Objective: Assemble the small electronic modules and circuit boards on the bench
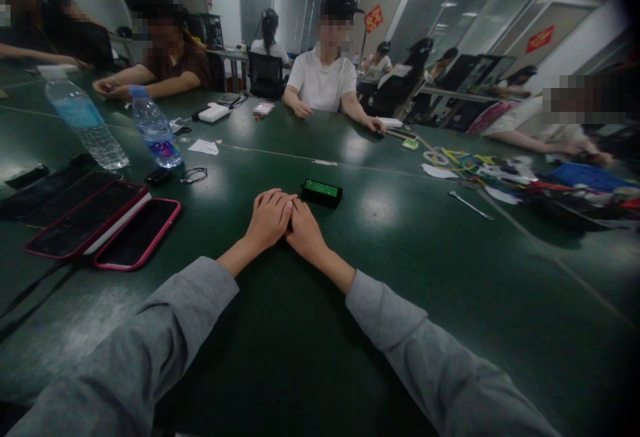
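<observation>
On the dark green table (390,257), my left hand (270,218) and my right hand (304,227) rest together, fingers touching and closed over each other. Whether anything small lies under the fingers is hidden. Just beyond my right hand is a small black box (321,192) with a green circuit board in its top; the fingertips lie close to its left end. To the left lie a phone with a pink-red case (139,234) and a dark folding case with a red edge (90,217).
Two water bottles (85,117) (155,129) stand at the left. A metal wrench (470,205) lies to the right, before a heap of cables (500,174). Across the table sits a person in a white shirt (323,84); other people sit around.
</observation>
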Motion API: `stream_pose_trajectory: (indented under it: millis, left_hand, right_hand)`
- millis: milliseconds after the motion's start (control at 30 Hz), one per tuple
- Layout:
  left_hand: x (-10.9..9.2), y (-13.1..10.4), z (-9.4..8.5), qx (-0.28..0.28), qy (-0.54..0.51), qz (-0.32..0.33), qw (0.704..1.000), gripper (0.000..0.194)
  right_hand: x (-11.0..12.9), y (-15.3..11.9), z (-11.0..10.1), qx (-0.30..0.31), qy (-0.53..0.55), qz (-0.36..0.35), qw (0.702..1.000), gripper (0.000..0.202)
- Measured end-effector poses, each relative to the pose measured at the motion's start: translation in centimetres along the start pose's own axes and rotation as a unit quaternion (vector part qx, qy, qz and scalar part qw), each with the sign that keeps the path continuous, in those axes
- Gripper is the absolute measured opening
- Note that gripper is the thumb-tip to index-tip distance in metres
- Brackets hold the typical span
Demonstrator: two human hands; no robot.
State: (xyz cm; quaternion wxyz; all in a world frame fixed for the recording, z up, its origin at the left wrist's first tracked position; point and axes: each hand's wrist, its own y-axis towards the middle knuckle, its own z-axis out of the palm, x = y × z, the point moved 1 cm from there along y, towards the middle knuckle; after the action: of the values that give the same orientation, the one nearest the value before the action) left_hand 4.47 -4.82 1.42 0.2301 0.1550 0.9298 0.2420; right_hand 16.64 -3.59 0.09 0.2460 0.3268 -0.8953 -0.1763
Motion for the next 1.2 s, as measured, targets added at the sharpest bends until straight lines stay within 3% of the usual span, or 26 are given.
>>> stream_pose_trajectory:
  millis: [1200]
  left_hand:
    - [-0.08, -0.05, -0.06, 0.000, 0.000, -0.002, 1.000, 0.047]
  right_hand:
    - [0.13, -0.01, -0.10, 0.004, -0.004, -0.006, 1.000, 0.048]
